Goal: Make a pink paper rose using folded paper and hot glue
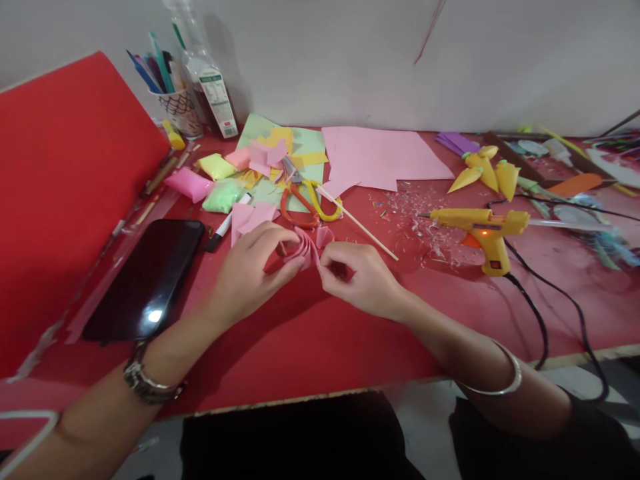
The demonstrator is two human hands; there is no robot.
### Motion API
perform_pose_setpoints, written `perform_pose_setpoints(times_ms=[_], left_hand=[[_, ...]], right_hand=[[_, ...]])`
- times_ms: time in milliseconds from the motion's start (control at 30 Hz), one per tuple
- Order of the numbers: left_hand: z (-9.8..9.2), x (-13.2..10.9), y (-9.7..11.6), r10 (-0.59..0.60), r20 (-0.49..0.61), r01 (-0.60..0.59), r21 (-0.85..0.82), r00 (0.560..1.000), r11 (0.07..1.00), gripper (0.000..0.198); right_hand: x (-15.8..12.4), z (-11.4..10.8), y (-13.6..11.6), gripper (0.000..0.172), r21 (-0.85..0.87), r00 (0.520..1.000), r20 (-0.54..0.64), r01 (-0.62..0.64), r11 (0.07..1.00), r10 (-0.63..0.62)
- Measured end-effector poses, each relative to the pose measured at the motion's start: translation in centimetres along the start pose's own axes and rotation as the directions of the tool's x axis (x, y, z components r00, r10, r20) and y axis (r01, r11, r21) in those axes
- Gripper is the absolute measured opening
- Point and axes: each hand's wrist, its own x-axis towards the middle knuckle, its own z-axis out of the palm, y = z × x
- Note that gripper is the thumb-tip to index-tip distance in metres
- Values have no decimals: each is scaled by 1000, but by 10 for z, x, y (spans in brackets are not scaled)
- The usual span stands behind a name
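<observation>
Both my hands meet over the red table [310, 347] on a small folded pink paper piece [305, 245]. My left hand [250, 270] curls its fingers round the left side of the folded paper. My right hand [357, 277] pinches its right edge, fingers closed. A thin wooden stick [357, 224] lies just beyond my right hand. Orange and yellow-handled scissors [305, 200] lie behind the paper. More pink paper scraps [250, 217] rest near my left hand.
A black phone [147, 277] lies at the left beside a red sheet [65, 193]. A yellow glue gun [483, 230] with a black cord stands at the right, with paper shavings [415, 213] beside it. Large pink paper [375, 157], yellow paper cones [483, 173], a pen cup [177, 107] and a bottle [210, 80] sit further back.
</observation>
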Motion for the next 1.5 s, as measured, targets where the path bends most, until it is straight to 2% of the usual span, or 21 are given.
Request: perform_pose_setpoints(times_ms=[200,433,667,800,933,1100,1267,1367,1500], left_hand=[[1,-1,-1,-12,25,12,-3,1000,1000,17],[0,0,0,-7,46,5,29,999,1000,21],[1,0,-1,11,99,-12,13,995,1000,25],[3,-1,-2,67,124,-76,66,990,995,21],[4,-1,-3,150,154,-176,169,977,970,17],[2,-2,-2,319,104,-336,265,942,904,14],[0,-3,-1,413,129,-432,285,902,855,15],[1,-3,-3,424,151,-450,340,893,826,18],[2,-2,-2,363,122,-382,376,924,844,20]], right_hand=[[0,0,1,13,5,999,-11,49,999,-49],[-1,1,1,12,5,1000,-7,24,1000,-24],[0,3,4,13,-85,992,-33,-128,988,125],[1,1,4,3,-129,986,-69,-161,978,153],[-1,1,4,8,-138,987,-111,-131,982,117],[0,1,5,2,-144,993,-67,-102,984,93],[1,3,6,8,-165,992,-28,-123,979,120],[1,4,5,9,-161,991,-31,-134,978,131],[0,4,5,13,-148,992,-58,-117,982,110]])
